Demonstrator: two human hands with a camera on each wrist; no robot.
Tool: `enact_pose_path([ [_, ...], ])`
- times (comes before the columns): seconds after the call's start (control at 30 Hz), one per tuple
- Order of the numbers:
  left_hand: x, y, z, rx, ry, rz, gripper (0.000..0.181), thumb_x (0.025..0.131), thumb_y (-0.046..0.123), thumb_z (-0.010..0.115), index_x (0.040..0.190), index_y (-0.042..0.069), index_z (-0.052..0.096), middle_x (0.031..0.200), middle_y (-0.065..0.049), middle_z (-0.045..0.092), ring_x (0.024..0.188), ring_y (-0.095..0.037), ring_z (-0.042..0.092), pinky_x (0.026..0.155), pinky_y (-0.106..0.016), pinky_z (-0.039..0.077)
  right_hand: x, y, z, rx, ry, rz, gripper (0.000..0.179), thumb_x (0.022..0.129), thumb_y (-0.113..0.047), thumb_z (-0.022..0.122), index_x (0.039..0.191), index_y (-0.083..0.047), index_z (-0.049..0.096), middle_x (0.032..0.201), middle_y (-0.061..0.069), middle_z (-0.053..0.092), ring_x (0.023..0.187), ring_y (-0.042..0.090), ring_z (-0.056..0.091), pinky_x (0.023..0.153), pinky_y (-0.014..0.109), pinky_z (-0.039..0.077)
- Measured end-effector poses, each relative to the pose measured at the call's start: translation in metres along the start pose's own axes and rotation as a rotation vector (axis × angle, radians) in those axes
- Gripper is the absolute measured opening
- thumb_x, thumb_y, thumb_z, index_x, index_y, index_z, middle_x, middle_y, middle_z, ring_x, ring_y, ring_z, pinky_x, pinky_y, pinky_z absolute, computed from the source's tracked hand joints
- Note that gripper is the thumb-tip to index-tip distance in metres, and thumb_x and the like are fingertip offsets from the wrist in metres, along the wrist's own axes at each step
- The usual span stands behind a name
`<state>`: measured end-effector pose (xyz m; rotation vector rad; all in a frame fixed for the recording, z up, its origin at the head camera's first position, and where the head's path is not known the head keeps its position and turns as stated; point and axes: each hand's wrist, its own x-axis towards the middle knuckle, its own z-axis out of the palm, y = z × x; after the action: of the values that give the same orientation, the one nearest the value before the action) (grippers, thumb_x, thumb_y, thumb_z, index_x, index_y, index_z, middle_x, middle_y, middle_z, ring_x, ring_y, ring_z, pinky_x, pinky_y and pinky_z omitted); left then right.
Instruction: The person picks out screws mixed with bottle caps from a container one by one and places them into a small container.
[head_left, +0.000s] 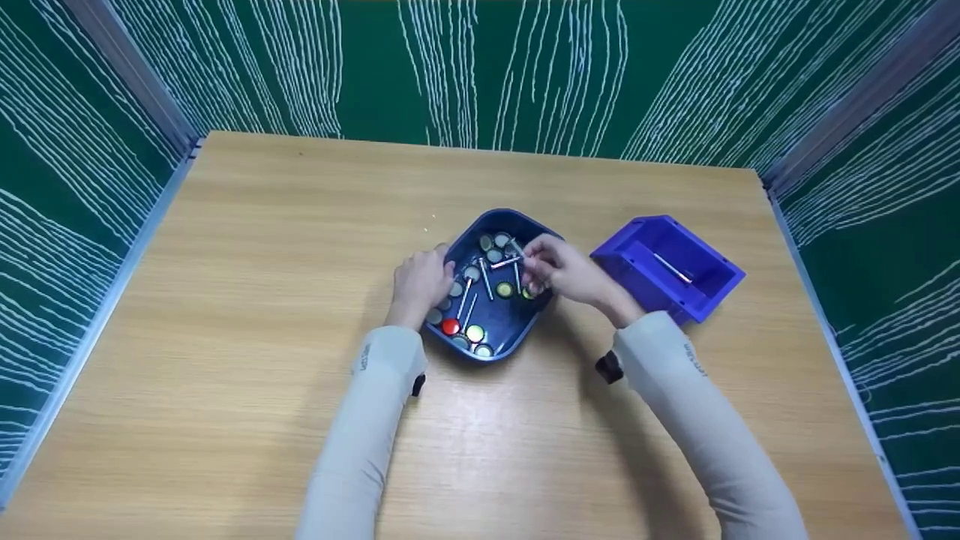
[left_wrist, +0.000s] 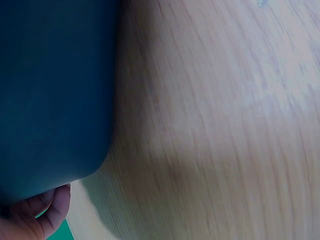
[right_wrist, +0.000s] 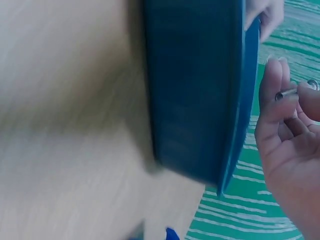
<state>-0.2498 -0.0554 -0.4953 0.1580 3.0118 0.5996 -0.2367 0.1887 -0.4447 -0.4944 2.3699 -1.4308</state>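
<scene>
R hand (head_left: 562, 270) is over the dark blue tub (head_left: 514, 319) at approx. 2-3 o'clock, thumb & index pinching a silver bolt (right_wrist: 287, 93); right-wrist view shows it held crosswise at the fingertips, other fingers bent behind. Prob. a fingertip hold b/c the bolt's thin & lies among lots of other small bits. L hand (head_left: 421, 283) is at the tub's 9 o'clock edge, fingers curled on the rim, thumb side inward; prob. there to steady the tub, opp. the R hand's side.

Tub sits mid worktop (head_left: 300, 225), within easy reach of both hands. Inside: loose bolts (head_left: 486, 279) lying every which way, mixed w/ round caps. Red cap (head_left: 450, 326) is at approx. 7-8 o'clock, pale yellow cap (head_left: 475, 333) just beside it toward 6, grey caps (head_left: 502, 240) round 12 & more along 9 to 7.

Purple bin (head_left: 675, 238) stands near the tub at 3 o'clock, turned at an angle, cavity facing up; one lone bolt (head_left: 673, 268) lies on its floor, no caps visible there. Its spot by the R forearm looks handy for that hand, w/ little reach needed.
</scene>
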Motion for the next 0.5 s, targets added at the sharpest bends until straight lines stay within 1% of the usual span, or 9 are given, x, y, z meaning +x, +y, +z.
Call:
enact_pose_path([
  [0.1, -0.001, 0.001, -0.001, -0.001, -0.005, -0.003, 0.035, 0.102, 0.032, 0.049, 0.13, 0.013, 0.059, 0.113, -0.018, 0.07, 0.097, -0.038, 0.069, 0.078, -0.049, 0.056, -0.005, -0.002, -0.011, -0.044, 0.037, 0.024, 0.02, 0.101, -0.008, 0.051, 0.115, 0.006, 0.052, 0.09, 0.018, 0.065, 0.076, 0.024, 0.067, 0.075, 0.039, 0.058],
  [0.2, -0.001, 0.001, -0.001, 0.003, -0.002, -0.004, 0.036, 0.102, 0.031, 0.05, 0.131, 0.013, 0.058, 0.113, -0.018, 0.07, 0.097, -0.037, 0.069, 0.078, -0.049, 0.056, -0.009, -0.001, -0.022, -0.058, 0.065, 0.029, 0.021, 0.102, -0.009, 0.05, 0.116, 0.006, 0.052, 0.092, 0.022, 0.065, 0.075, 0.02, 0.067, 0.073, 0.032, 0.056],
  [0.27, -0.001, 0.0, -0.001, 0.012, 0.008, -0.001, 0.034, 0.101, 0.031, 0.05, 0.129, 0.013, 0.059, 0.113, -0.019, 0.07, 0.097, -0.038, 0.07, 0.077, -0.05, 0.056, -0.012, -0.001, -0.029, -0.055, 0.084, 0.035, 0.022, 0.102, -0.01, 0.05, 0.116, 0.006, 0.052, 0.093, 0.024, 0.065, 0.074, 0.017, 0.066, 0.071, 0.028, 0.054],
  [0.4, -0.001, 0.0, 0.001, 0.026, 0.031, 0.008, 0.031, 0.1, 0.03, 0.051, 0.123, 0.012, 0.061, 0.112, -0.021, 0.071, 0.097, -0.041, 0.07, 0.077, -0.052, 0.056, -0.017, 0.001, -0.042, -0.065, 0.131, 0.036, 0.024, 0.103, -0.013, 0.05, 0.116, 0.007, 0.053, 0.09, 0.02, 0.066, 0.071, 0.012, 0.065, 0.067, 0.023, 0.05],
  [0.5, -0.002, 0.0, 0.001, 0.032, 0.026, 0.012, 0.031, 0.1, 0.03, 0.05, 0.123, 0.012, 0.061, 0.111, -0.021, 0.071, 0.097, -0.041, 0.07, 0.076, -0.052, 0.056, -0.023, 0.004, -0.05, -0.045, 0.159, 0.047, 0.025, 0.103, -0.013, 0.049, 0.117, 0.008, 0.051, 0.089, 0.014, 0.067, 0.07, 0.01, 0.065, 0.061, 0.022, 0.05],
])
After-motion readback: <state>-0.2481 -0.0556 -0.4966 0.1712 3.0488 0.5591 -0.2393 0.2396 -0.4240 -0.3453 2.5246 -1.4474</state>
